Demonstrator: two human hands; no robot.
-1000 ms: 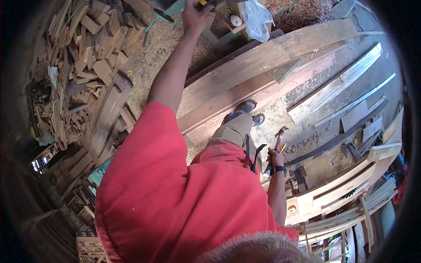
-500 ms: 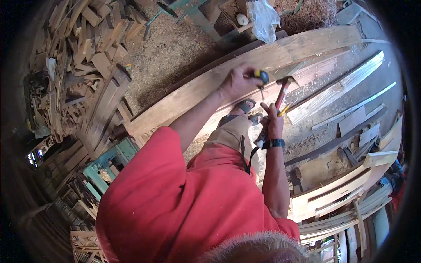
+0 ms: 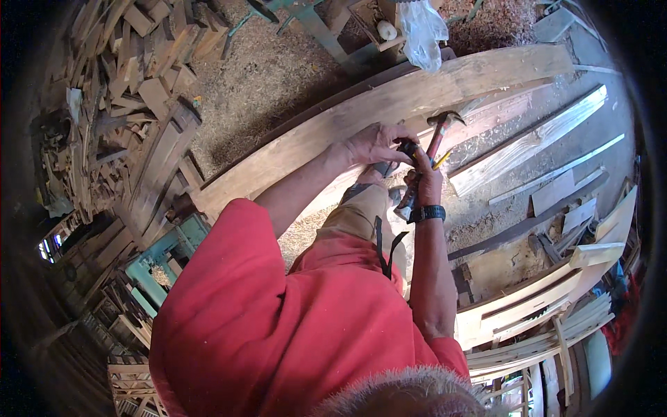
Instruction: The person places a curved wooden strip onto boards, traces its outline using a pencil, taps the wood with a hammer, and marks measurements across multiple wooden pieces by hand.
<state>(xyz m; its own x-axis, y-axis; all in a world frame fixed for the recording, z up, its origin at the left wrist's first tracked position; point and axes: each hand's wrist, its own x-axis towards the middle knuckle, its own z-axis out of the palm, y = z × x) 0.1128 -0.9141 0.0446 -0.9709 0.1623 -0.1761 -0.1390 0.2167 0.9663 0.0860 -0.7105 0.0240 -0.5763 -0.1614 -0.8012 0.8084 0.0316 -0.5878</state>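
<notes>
Close together in front of me, my two hands almost meet above the wooden plank. My left hand [image 3: 375, 144] is closed on a dark tape measure [image 3: 407, 146], which lies right beside the fingers of the other hand. My right hand [image 3: 429, 182] grips a claw hammer [image 3: 435, 139] by its red and dark handle, head pointing away from me. A yellow pencil [image 3: 442, 160] sticks out of that same hand. Whether the right fingers also touch the tape measure, I cannot tell. Below the hands, part of my sandalled feet shows.
A long curved plank [image 3: 313, 133] crosses ahead of me, with a pale board [image 3: 531, 139] to its right. Scrap wood [image 3: 132, 76] is heaped at the left. A clear plastic bag [image 3: 422, 35] hangs at the far side. Stacked boards [image 3: 528, 302] lie at the right.
My left hand has brought the tape measure nearer, against the right hand. The right hand, with hammer and pencil, has shifted slightly left and away from me.
</notes>
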